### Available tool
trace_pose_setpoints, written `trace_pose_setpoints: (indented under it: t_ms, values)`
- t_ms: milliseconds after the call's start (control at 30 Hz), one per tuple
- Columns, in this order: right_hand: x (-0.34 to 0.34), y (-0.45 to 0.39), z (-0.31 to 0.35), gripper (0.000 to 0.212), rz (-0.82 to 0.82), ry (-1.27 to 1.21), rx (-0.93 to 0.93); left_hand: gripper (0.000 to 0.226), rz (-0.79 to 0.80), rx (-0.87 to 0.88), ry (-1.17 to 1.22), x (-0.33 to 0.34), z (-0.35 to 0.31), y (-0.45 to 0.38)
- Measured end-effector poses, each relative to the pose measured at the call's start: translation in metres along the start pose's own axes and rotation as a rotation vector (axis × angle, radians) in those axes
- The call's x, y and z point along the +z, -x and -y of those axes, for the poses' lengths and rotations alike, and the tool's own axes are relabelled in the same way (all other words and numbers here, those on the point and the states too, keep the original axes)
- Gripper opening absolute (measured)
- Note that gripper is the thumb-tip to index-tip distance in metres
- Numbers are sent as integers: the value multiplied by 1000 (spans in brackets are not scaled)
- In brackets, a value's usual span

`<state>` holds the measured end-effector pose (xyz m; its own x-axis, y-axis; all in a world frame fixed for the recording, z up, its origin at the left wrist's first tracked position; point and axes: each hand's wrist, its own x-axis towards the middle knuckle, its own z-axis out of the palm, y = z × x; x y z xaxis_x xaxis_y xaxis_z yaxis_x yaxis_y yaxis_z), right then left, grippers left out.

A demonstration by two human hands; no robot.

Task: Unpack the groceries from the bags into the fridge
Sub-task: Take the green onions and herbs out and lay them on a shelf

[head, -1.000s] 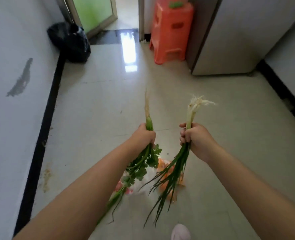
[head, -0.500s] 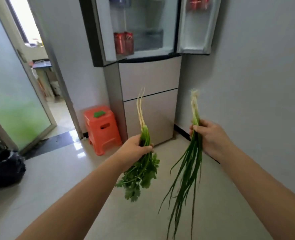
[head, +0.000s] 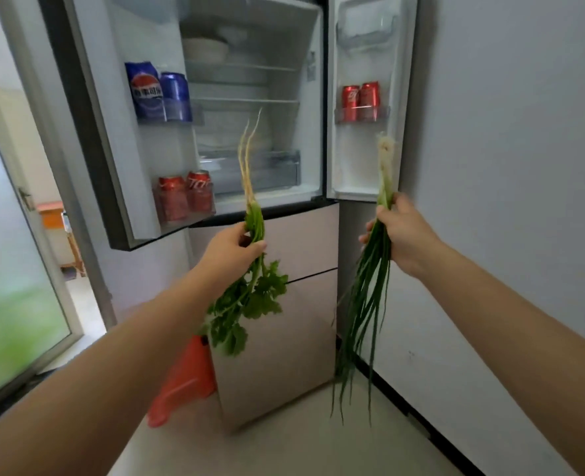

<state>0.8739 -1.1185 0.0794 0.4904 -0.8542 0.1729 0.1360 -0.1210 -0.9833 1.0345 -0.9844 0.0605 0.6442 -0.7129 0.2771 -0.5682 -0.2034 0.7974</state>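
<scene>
My left hand (head: 231, 250) grips a bunch of coriander (head: 251, 297) by its stems, pale roots pointing up and leaves hanging down. My right hand (head: 404, 231) holds a bunch of spring onions (head: 366, 304), white ends up and long green blades trailing down. Both bunches are held up in front of the fridge (head: 277, 304), whose two upper doors stand open. The lit inside shows glass shelves (head: 246, 99) and a clear drawer (head: 267, 170).
The left door (head: 112, 139) carries blue cans (head: 162, 92) above and red cans (head: 184, 197) below. More red cans (head: 359, 101) sit in the right door. An orange stool (head: 184, 379) stands left of the fridge base. A grey wall (head: 511, 166) runs along the right.
My view has swung up from the floor to the fridge and come closer to it. Both hands have risen with their bunches, which now sit in front of the open compartment.
</scene>
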Motion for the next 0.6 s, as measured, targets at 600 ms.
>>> trace_pose_setpoints:
  t_ms: [600]
  values:
    - [107,-479,-4,18,-94,-665,29,19,-241,31,-270,16,31,-440]
